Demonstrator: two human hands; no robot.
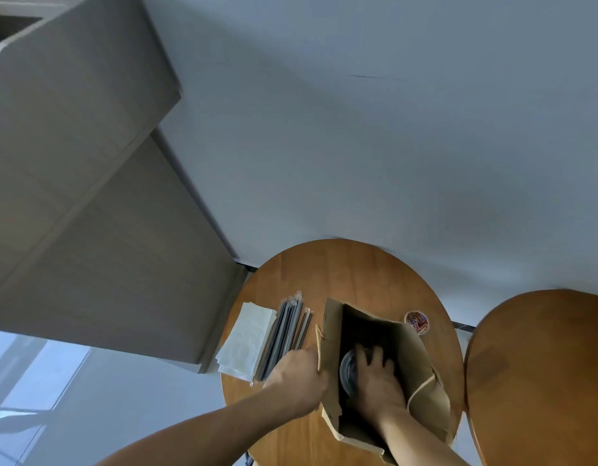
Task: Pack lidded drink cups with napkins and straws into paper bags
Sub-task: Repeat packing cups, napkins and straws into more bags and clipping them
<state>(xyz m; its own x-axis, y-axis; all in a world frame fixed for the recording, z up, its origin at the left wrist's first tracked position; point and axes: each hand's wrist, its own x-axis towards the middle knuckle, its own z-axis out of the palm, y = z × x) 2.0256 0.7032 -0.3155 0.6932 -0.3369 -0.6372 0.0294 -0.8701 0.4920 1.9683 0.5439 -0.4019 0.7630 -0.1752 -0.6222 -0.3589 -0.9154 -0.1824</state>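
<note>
Two hands work at one brown paper bag [422,364] that stands open on a round wooden desk [351,270]. Inside the bag, low in its dark hollow, sits a lidded cup [348,368]. The right hand [378,381] lies directly on it, covering the lid's right half. Its fingers are spread over the lid, but whether they clasp the cup cannot be told.

The left hand [296,375] is at the bag's left rim, fingers curled and gripping the paper edge.

Just left of the bag lies a row of wrapped straws [284,334], and beyond them a stack of pale napkins [244,341] at the desk's edge. To the bag's right stands a small dish of coloured clips [416,321]. Further right is a second round desk [543,364]. A white wall [358,129] rises behind the bag, and a tall grey cabinet [89,196] stands to its left.

The right forearm reaches steeply down into the bag's mouth. The left arm stretches in from the lower left.
</note>
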